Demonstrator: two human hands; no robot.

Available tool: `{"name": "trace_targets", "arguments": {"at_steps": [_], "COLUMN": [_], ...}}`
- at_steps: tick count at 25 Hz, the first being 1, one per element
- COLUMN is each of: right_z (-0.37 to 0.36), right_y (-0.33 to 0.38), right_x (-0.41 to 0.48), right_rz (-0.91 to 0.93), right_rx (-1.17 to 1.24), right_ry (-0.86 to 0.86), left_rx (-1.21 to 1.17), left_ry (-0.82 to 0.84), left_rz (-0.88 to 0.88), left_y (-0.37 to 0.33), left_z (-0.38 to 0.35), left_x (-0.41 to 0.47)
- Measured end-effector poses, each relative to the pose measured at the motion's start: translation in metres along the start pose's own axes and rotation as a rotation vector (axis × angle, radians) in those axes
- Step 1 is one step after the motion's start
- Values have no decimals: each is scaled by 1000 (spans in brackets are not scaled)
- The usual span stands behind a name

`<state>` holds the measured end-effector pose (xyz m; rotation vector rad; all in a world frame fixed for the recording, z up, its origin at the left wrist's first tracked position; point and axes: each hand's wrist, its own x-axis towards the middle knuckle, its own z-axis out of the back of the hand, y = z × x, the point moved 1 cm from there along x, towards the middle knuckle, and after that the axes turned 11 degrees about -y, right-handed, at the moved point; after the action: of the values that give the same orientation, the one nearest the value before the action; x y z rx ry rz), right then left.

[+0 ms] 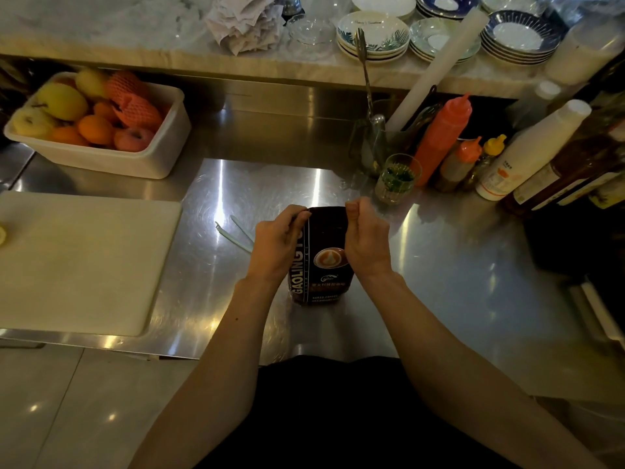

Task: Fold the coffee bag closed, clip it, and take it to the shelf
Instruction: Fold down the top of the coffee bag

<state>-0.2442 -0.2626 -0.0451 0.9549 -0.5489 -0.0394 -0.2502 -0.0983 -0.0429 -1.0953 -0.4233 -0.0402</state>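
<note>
A dark coffee bag with a latte picture and white lettering stands upright on the steel counter, near its front edge. My left hand pinches the bag's top left corner. My right hand grips the top right corner, fingers curled. The top edge of the bag runs flat between the two hands. A pale long sealing clip, lying open in a V, rests on the counter just left of my left hand.
A white cutting board lies at the left. A white tub of fruit stands behind it. Squeeze bottles, a small glass and a utensil holder crowd the right. Stacked plates sit on the raised marble ledge.
</note>
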Motion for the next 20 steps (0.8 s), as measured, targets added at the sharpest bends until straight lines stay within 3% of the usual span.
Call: {"name": "trace_targets", "arguments": {"at_steps": [3, 9, 13, 20], "right_z": [-3, 0, 1, 6], "right_y": [2, 3, 6, 7], "right_x": [0, 1, 2, 7], "right_rz": [-4, -39, -44, -134], "right_rx": [34, 60, 71, 150], "right_ry": [8, -54, -72, 55], "left_rx": [-54, -349, -362, -331], "left_ry": [50, 270, 369, 307], "left_rz": [-1, 259, 290, 281], "left_y": [-1, -6, -2, 1], "left_z": [9, 20, 27, 27], "left_x": [4, 6, 3, 0]}}
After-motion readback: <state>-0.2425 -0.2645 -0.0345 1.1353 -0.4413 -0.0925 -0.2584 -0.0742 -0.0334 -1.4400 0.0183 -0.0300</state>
